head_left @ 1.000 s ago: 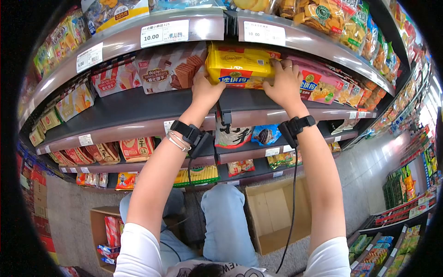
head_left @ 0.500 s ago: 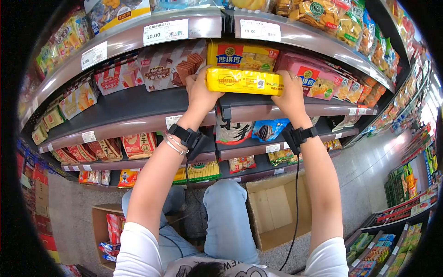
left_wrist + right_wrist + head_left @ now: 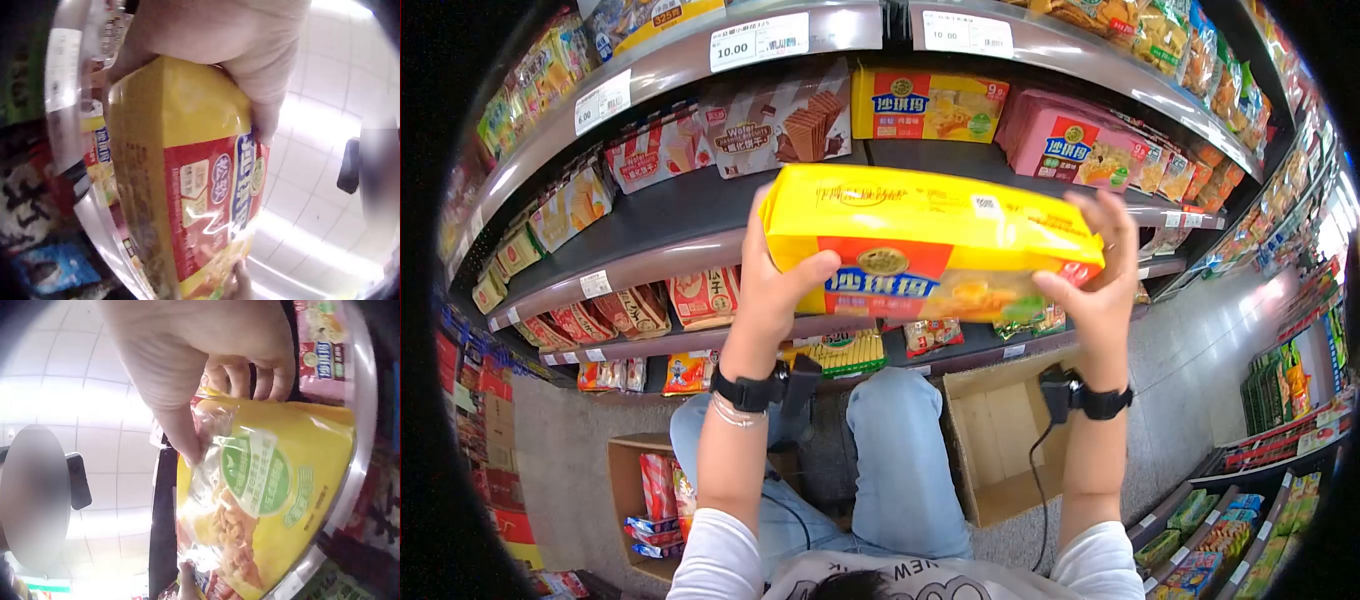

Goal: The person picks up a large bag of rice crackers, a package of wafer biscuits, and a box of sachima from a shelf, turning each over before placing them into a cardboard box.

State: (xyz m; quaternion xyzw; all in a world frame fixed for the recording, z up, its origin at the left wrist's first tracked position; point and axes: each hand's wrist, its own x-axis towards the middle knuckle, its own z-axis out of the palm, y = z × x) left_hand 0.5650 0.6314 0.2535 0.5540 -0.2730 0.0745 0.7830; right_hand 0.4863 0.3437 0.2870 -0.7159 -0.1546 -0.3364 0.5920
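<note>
Both ends of the yellow biscuit pack (image 3: 930, 245) sit gripped between the curled left hand (image 3: 770, 285) and right hand (image 3: 1100, 290); it looks light, slippery-wrapped and crushable, so gentle end-holds suit.

Bright shop light from ceiling lamps (image 3: 319, 122); shiny glare on the yellow packet (image 3: 930, 250); edges bend round and dark, wrist views blurry

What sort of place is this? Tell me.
Likely a supermarket snack aisle: stocked shelves, price tags on their edges, a cardboard box on the floor, and a yellow biscuit pack held up.
</note>
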